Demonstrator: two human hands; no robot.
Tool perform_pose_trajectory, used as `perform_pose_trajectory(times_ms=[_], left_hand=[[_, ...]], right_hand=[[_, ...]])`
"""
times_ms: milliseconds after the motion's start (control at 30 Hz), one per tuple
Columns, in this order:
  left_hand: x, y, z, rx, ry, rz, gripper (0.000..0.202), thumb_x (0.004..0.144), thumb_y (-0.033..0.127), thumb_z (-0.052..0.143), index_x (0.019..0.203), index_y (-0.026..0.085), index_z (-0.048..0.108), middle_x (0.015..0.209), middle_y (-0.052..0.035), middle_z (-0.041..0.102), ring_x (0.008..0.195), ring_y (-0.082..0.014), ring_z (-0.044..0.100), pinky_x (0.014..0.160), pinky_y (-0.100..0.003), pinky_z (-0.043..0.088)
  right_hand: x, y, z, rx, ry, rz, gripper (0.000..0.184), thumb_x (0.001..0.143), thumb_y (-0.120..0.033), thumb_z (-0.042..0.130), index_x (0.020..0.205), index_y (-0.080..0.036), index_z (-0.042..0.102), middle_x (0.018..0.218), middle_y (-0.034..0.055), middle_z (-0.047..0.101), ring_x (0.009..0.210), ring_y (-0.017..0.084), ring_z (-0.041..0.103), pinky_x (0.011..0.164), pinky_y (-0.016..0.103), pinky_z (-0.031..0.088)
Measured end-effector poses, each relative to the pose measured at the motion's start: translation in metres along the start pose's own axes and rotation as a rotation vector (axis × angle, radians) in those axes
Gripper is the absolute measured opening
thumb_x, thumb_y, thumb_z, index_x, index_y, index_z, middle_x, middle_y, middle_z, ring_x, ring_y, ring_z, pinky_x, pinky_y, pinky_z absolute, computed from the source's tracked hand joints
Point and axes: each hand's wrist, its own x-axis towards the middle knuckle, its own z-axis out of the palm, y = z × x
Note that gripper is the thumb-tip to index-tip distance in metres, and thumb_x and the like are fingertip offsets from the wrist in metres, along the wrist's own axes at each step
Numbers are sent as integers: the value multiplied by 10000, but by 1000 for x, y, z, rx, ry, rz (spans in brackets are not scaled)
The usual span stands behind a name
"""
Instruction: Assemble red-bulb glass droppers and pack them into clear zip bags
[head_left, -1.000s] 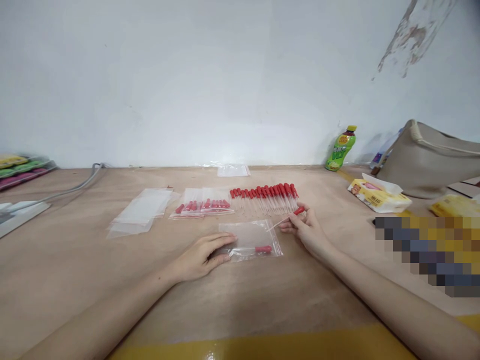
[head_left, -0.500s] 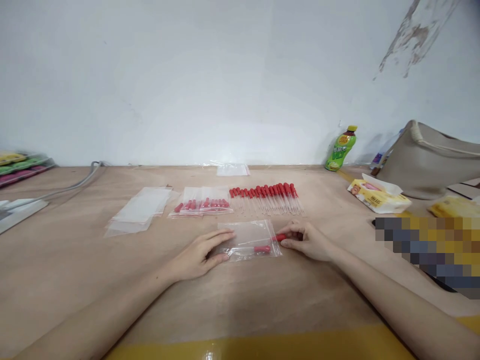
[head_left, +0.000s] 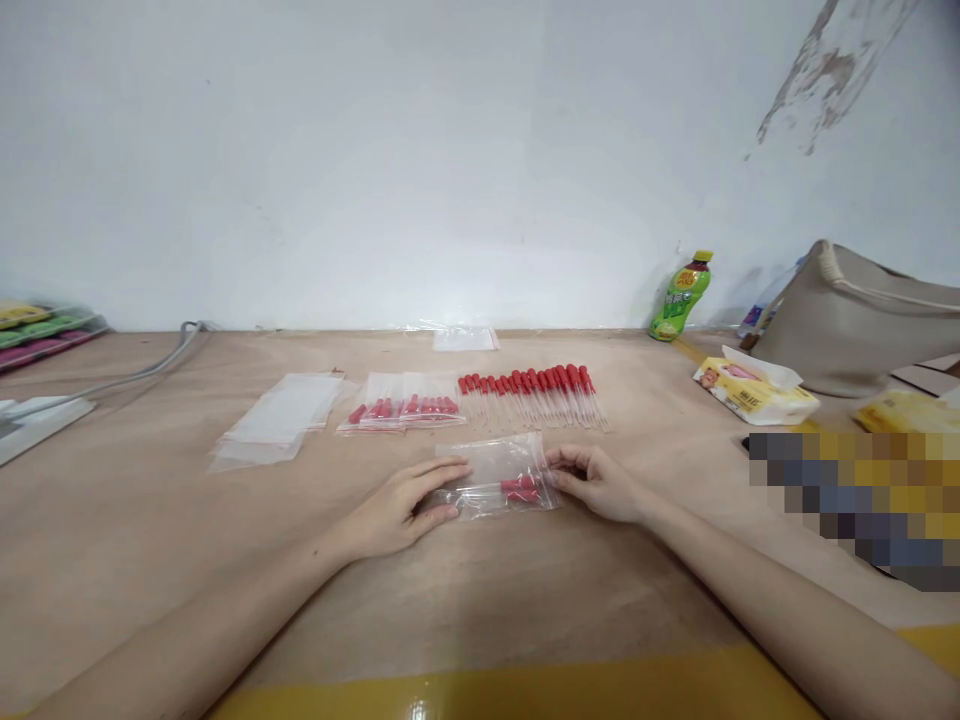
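A clear zip-lock bag lies flat in front of me with two droppers inside, their red bulbs toward its right, open end. My left hand rests on the bag's left end, fingers stretched out and thumb spread apart. At the opposite end, my right hand has thumb and fingers pinched on the edge of the bag's mouth, close to the red bulbs. Beyond the bag, several loose droppers lie side by side in a row, bulbs facing the wall. Filled bags with red-bulbed droppers overlap left of that row.
Flat plastic bags are stacked at left, and another bag lies by the wall. A grey cable runs at far left. To the right stand a green bottle, a tissue pack and a beige bag.
My right hand has moved slightly left, pushing the second dropper fully into the zip-lock bag beside the first. My left hand has stayed on the bag.
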Motion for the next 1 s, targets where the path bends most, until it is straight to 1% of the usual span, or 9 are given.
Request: perform_pose_trajectory(times_ms=[100,267,333,433,567,633,700,833,1000], left_hand=[[0,-2,1,0,-7,-1,384,854,293,463,1235,247,465,1305,-60,445,1170,-204,441,977,-380,375],[-2,-7,3,10,-21,5,375,862,299,449,1234,254,474,1332,-51,414,1188,-210,423,986,-380,370],[-2,-8,4,19,-28,7,381,867,299,440,1246,259,460,1340,-45,404,1197,-210,413,991,-382,364],[-2,-9,4,17,-29,13,384,869,303,436,1250,257,457,1342,-44,402,1203,-216,405,995,-380,361],[-3,-7,4,15,-28,12,384,870,308,434,1250,258,458,1340,-44,404,1201,-215,408,994,-376,363],[-3,-6,4,22,-37,2,383,872,311,428,1250,256,457,1342,-45,400,1201,-208,407,998,-373,357],[-3,-6,4,28,-42,-6,380,875,310,422,1250,256,455,1343,-45,398,1201,-204,407,1001,-374,354],[-3,-5,3,32,-33,0,379,876,306,420,1252,262,448,1339,-43,402,1194,-200,415,993,-380,363],[-3,-5,3,29,-36,7,373,876,304,420,1245,259,456,1337,-42,405,1191,-197,418,992,-372,365]], right_hand=[[6,6,-8,-91,72,-18,263,748,-383,550,858,-150,597,815,46,645,748,147,583,672,271,444],[34,12,-29,-457,440,-46,209,718,-332,539,757,-145,624,680,34,630,586,132,535,551,246,401],[50,10,-34,-614,527,-44,183,710,-311,530,700,-160,632,669,25,632,603,136,542,570,243,392],[76,2,-31,-768,624,19,201,720,-332,508,676,-182,634,719,24,649,691,153,572,629,248,389],[107,-11,-16,-967,608,272,229,731,-348,489,722,-180,645,778,67,655,797,212,590,703,307,372],[118,-15,-10,-1006,589,400,225,726,-316,495,786,-162,648,819,102,652,832,240,590,736,343,359],[127,-17,-8,-998,590,463,225,704,-277,520,840,-149,645,852,123,648,843,254,590,761,370,348],[132,-20,-9,-949,597,484,198,674,-233,546,815,-141,649,858,137,649,849,264,590,764,376,355],[113,-25,-22,-861,588,357,229,772,-310,451,736,-152,613,799,98,646,793,207,597,662,279,402]])
